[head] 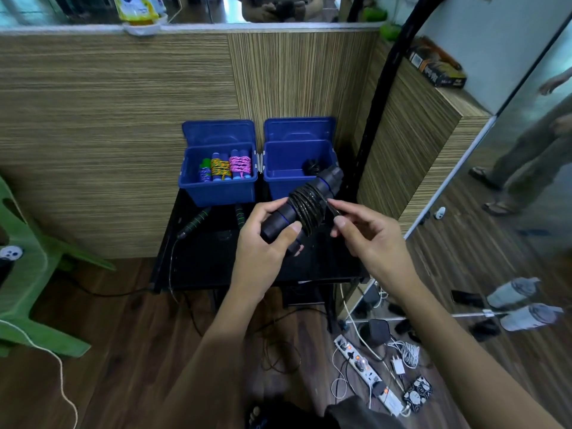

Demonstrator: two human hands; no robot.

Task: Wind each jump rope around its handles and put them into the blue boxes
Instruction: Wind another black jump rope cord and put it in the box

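Observation:
My left hand [266,239] grips the lower end of a pair of black jump-rope handles [301,205] with dark cord coiled round their middle. My right hand [362,230] pinches the cord's loose end beside the coil. Behind them stand two open blue boxes on a black table [198,267]. The left box [216,187] holds three wound ropes: purple, yellow and pink. The right box [284,181] holds one black wound rope [311,166]. A green-and-black handled rope [198,219] lies unwound on the table; its second handle [239,214] lies near the left box.
A wood-grain partition rises behind the boxes and a black pole stands at their right. A green plastic chair [28,274] is at the left. Power strips, chargers and cables [371,373] litter the floor at lower right. A person's legs show in the mirror at right.

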